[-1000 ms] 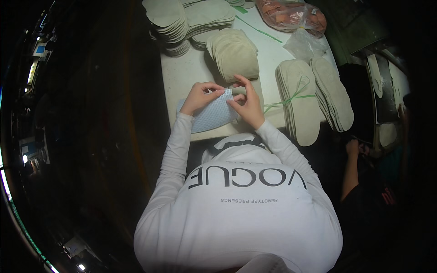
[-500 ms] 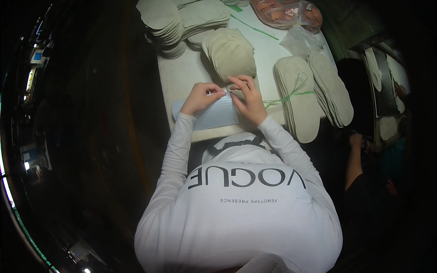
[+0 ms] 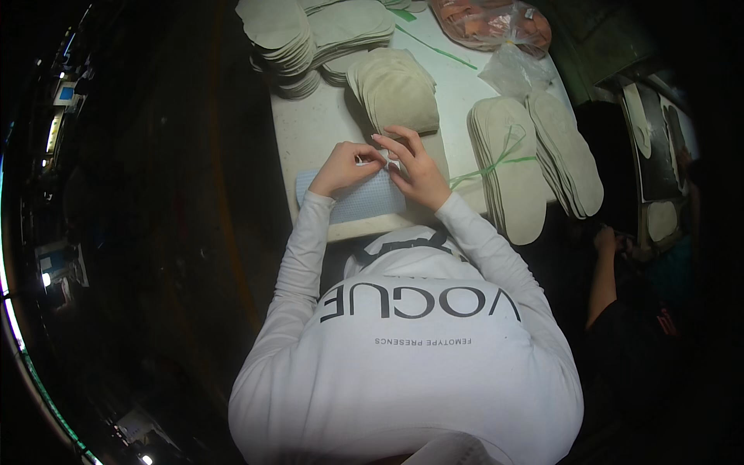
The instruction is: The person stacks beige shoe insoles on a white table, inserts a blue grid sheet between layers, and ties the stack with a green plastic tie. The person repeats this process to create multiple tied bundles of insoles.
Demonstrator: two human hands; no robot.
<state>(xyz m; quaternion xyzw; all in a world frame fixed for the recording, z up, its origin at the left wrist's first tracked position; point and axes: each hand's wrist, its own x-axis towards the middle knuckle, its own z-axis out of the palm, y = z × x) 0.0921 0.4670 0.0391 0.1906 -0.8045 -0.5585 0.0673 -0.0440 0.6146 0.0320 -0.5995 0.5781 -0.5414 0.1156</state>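
My left hand (image 3: 345, 169) is bent over a light blue sheet (image 3: 353, 201) with rows of small pale marks, its thumb and forefinger pinched at the sheet's right part. Facing it, my right hand (image 3: 417, 169) has its thumb and forefinger close together, while its other fingers stretch toward the left. A tiny whitish bit shows between the two sets of fingertips; it is too small to name. Just beyond my fingers lies a fanned stack of grey-beige insole-shaped pieces (image 3: 397, 89). The right hand partly covers the near edge of the stack and the sheet's right end.
Bundles of long insole-shaped pieces (image 3: 508, 178) lie at the right, bound with green string (image 3: 496, 163). More stacks (image 3: 279, 27) stand at the far left of the white table (image 3: 298, 128). A clear bag of orange-brown pieces (image 3: 488, 23) sits far right. Another person's arm (image 3: 604, 271) is beyond the table.
My right hand has shifted slightly left, its fingers now closer to the left fingertips. My left hand stays nearly in place over the blue sheet.
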